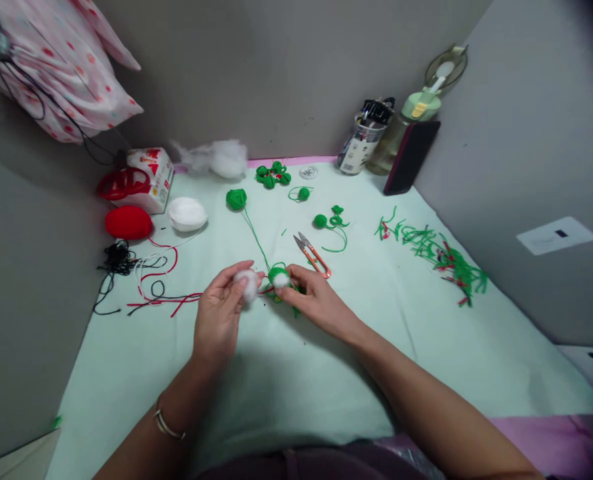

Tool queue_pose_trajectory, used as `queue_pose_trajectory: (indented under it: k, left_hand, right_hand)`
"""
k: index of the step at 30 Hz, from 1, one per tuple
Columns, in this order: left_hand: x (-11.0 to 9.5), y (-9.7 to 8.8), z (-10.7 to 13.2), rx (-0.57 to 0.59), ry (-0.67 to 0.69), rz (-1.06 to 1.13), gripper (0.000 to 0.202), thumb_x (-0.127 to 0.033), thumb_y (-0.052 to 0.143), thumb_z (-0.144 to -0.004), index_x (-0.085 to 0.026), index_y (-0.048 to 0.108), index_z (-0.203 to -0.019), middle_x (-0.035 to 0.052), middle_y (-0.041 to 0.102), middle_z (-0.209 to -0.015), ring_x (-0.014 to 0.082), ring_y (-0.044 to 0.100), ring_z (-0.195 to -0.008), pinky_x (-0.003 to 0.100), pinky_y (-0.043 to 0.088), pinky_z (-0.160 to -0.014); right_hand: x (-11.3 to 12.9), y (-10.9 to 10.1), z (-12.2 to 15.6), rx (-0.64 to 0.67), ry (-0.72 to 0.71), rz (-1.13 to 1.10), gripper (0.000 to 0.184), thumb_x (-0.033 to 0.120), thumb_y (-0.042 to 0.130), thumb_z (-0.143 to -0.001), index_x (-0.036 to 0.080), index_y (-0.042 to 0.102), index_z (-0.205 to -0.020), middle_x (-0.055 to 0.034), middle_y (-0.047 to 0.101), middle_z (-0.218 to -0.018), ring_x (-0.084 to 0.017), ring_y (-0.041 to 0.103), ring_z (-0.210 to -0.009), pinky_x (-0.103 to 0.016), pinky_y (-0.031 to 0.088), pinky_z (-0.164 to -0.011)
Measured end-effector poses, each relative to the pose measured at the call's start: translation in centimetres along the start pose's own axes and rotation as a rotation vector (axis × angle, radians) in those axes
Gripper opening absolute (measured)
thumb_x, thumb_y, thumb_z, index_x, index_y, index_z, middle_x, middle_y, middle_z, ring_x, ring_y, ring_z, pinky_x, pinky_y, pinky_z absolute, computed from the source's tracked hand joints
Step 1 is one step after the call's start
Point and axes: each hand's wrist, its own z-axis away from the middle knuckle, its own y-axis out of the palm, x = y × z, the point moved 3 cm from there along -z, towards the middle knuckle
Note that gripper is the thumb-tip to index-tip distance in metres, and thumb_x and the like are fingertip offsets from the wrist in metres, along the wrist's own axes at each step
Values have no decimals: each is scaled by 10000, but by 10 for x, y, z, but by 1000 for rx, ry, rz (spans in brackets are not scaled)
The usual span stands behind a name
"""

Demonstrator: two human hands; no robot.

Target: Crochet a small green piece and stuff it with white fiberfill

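Between the thumb and fingers of my left hand (219, 310) is a tuft of white stuffing (247, 285). My right hand (316, 300) is closed on a small green crocheted piece (278, 273), with white stuffing showing at its opening. The two hands are close together over the table. From the green piece a strand runs up to a green yarn ball (236, 199). Orange-handled thread snips (314, 256) lie slightly open just beyond my right hand. Red and dark yarn ends pass beneath my hands.
At left are red yarn (128, 222), white yarn (187, 214) and tangled black cord (116, 259). Loose stuffing (226, 159) and green crocheted pieces (273, 175) sit at the back. A pen holder (360, 143), a phone (412, 159) and green yarn scraps (446, 257) are at right.
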Motion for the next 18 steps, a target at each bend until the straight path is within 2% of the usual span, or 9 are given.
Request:
queue_pose_trajectory:
  k: [2, 5, 7, 10, 12, 14, 18]
  left_hand:
    - [-6, -2, -2, -24, 15, 22, 313, -333, 921, -750, -238, 741, -988, -15, 795, -840, 126, 733, -709, 209, 584, -677]
    - [-12, -3, -3, -46, 27, 37, 270, -268, 917, -734, -235, 703, -895, -26, 785, -849, 77, 646, -588, 144, 478, -496]
    - [-14, -2, -3, -55, 35, 36, 209, -212, 895, -735, -216, 722, -852, -14, 786, -921, 65, 649, -637, 129, 496, -531]
    - [-15, 0, 0, -45, 33, 21, 112, -223, 854, -779, -190, 780, -857, 25, 787, -1061, 99, 717, -860, 164, 584, -774]
    - [-16, 3, 4, -17, 23, 3, 179, -252, 858, -791, -188, 807, -950, 43, 792, -1083, 128, 732, -950, 200, 587, -874]
    - [-16, 6, 7, 15, 19, -20, 247, -253, 887, -761, -193, 804, -986, 35, 797, -1025, 133, 741, -897, 213, 589, -857]
    - [-12, 10, 12, 78, 25, -82, 228, -249, 882, -747, -195, 766, -935, -2, 758, -787, 116, 655, -603, 232, 562, -632]
  right_hand:
    - [1, 0, 1, 2, -9, 58, 209, 348, 607, -910, 214, 516, -779, 54, 406, -720, -136, 376, -673, -292, 287, -620]
    - [1, 1, 3, 2, -5, 97, 278, 384, 550, -959, 210, 520, -744, 50, 397, -688, -138, 359, -661, -297, 269, -617]
    - [-1, 3, 4, -5, 16, 122, 318, 394, 541, -968, 211, 508, -710, 52, 381, -659, -134, 342, -642, -299, 252, -607]
    - [0, 4, 5, 8, 25, 141, 342, 410, 561, -966, 211, 495, -695, 58, 360, -651, -127, 323, -629, -298, 236, -597]
    - [1, 4, 5, 20, 11, 128, 352, 426, 535, -985, 204, 528, -711, 57, 364, -648, -126, 329, -624, -296, 246, -599]
    - [2, 4, 4, 17, -8, 113, 368, 433, 500, -1002, 197, 565, -728, 51, 390, -646, -128, 347, -622, -294, 262, -605]
    - [-1, 5, 4, -8, -4, 111, 375, 421, 498, -997, 208, 526, -690, 43, 403, -634, -133, 358, -612, -291, 269, -597]
